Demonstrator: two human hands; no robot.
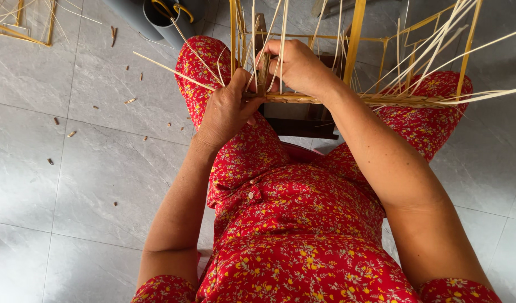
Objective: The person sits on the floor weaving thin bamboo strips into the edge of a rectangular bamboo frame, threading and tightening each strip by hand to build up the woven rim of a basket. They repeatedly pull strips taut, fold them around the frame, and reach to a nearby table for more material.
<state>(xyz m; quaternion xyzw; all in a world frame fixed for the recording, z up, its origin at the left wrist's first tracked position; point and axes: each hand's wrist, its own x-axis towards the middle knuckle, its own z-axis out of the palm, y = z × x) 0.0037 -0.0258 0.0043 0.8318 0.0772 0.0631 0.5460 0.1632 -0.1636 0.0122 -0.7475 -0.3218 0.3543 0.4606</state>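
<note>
Near the top centre of the frame, both hands work at the woven rim (348,99) of an unfinished basket frame (356,33) that rests across the person's knees. The left hand (224,112), just left of centre, is curled closed around the near end of the rim, thumb up, with pale cane strips (174,70) sticking out past its knuckles toward the upper left. The right hand (297,64) sits just above and to the right of it, touching it, fingers bent down over the upright strips and pinching some of them against the rim; exactly which strip is pinched is hard to tell, since the fingertips are hidden behind the strips.

The rim runs as a flat braided band from the hands toward the right edge of the frame, with more loose strips fanning out above it. Yellow upright rods rise from it to the top edge.

The person wears red flowered clothing (297,235), filling the lower middle. A dark stool (303,126) shows between the knees. Small cane offcuts (130,101) are scattered on the grey tiled floor (72,185) at left. A grey pipe (162,19) stands at the upper left, and another cane frame (19,22) lies in the far upper-left corner.
</note>
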